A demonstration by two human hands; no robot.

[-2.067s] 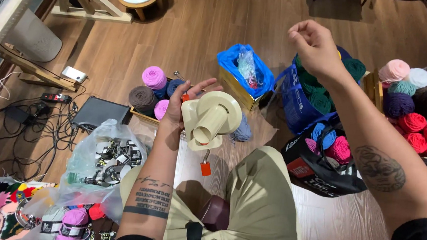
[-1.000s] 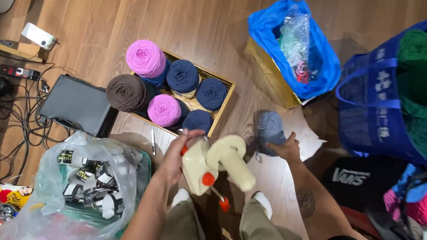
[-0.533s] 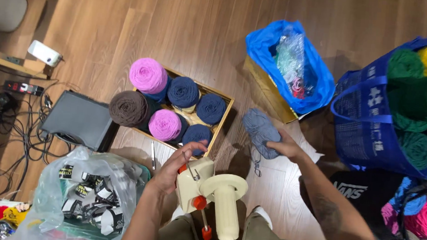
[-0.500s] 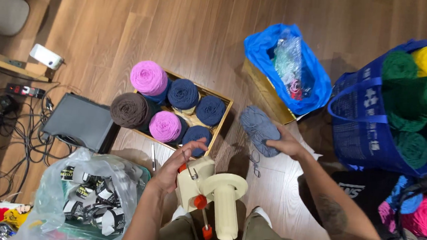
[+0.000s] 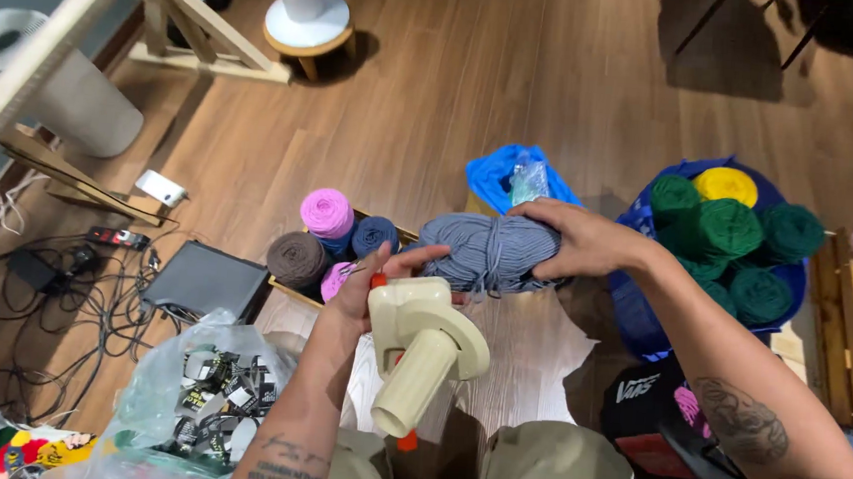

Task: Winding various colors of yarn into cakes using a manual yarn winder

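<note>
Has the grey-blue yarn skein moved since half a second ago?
Yes. The right hand has lifted the skein off the floor, leftward, now above the yarn box near the winder.

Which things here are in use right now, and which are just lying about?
In hand: yarn winder held by left hand; grey yarn skein gripped by right hand.
Lying about: green yarn balls, pink yarn ball, black box, fan base, cables.

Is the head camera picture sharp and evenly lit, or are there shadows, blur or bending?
Head view: mostly sharp; the grey-blue yarn skein in the right hand and the cream plastic yarn winder by the left hand show crisply; dark shadows cross the wooden floor top right; wide-angle lens bends edges.
</note>
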